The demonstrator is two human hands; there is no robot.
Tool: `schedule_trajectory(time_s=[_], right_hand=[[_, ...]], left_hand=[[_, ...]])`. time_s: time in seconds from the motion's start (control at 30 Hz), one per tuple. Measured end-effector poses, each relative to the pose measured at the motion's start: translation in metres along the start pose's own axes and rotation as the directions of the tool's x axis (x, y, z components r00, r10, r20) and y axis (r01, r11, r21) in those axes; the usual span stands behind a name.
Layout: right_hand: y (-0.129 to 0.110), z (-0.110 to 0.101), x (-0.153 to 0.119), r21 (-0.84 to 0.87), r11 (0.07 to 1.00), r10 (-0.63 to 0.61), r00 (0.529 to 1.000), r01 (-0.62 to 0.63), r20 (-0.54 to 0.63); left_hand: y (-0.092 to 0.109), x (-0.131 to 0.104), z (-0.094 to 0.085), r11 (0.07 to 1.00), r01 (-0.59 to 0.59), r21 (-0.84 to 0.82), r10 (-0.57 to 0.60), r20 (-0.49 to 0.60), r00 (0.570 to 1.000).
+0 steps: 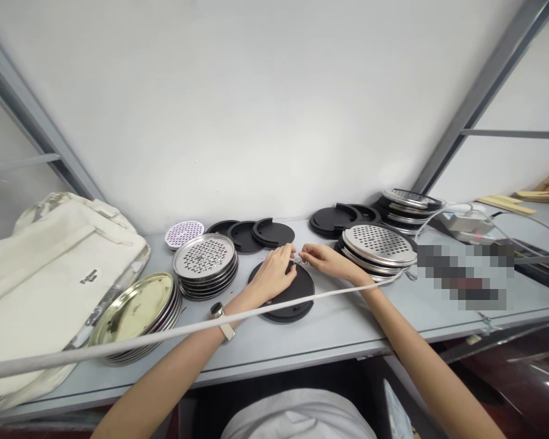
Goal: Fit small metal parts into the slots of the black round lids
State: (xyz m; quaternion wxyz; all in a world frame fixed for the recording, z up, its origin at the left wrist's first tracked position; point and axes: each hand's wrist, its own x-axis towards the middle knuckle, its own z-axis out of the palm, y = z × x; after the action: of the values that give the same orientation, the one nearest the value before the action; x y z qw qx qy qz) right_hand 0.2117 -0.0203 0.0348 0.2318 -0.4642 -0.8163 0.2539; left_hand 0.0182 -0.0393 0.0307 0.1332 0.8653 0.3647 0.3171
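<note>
A round black disc (297, 299) lies flat on the table in front of me. My left hand (274, 272) rests over its upper left part, fingers bent and drawn together at the disc's far edge. Just to the right, my right hand (324, 259) has thumb and forefinger pinched at the same far edge. Between the fingertips shows a small, thin, pale piece (301, 261), too small to name. The left fingertips meet close to it, and what they hold is hidden. On my left wrist is a watch (218, 311).
Left stand stacked perforated metal discs (205, 256), gold-coloured plates (132, 308) and a cream cloth bag (64, 268). More black discs (274, 233) lie by the wall. Stacked perforated plates (377, 244) stand right. A white cable (165, 334) crosses before my forearms.
</note>
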Motion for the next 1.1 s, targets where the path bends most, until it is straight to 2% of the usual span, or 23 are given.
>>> schedule_trajectory(time_s=[0.2,0.43,0.57,0.77,1.0,1.1], right_hand=[[0.005,0.003,0.000,-0.010,1.000,-0.024,0.995,0.025,0.095],[0.000,0.001,0.001,0.031,0.997,-0.067,0.997,0.068,-0.032],[-0.006,0.000,0.001,0.062,0.993,-0.099,0.993,0.103,-0.065],[-0.008,0.002,0.000,0.106,0.990,-0.094,0.995,0.097,-0.030],[-0.011,0.004,0.000,0.144,0.985,-0.106,0.993,0.097,0.060],[-0.014,0.004,0.001,0.120,0.986,-0.121,0.992,0.115,0.038]], left_hand=[[-0.001,0.000,0.002,0.999,-0.001,0.033,0.002,-0.011,1.000],[-0.001,0.001,0.002,1.000,0.004,0.013,-0.004,-0.028,1.000],[-0.007,0.003,0.004,0.999,0.004,-0.044,-0.006,-0.044,0.999],[-0.010,0.006,0.004,0.993,-0.014,-0.119,-0.007,-0.176,0.984],[-0.006,0.005,0.002,0.979,-0.041,-0.198,0.003,-0.188,0.982],[-0.006,0.005,0.003,0.978,-0.038,-0.204,-0.003,-0.196,0.981]])
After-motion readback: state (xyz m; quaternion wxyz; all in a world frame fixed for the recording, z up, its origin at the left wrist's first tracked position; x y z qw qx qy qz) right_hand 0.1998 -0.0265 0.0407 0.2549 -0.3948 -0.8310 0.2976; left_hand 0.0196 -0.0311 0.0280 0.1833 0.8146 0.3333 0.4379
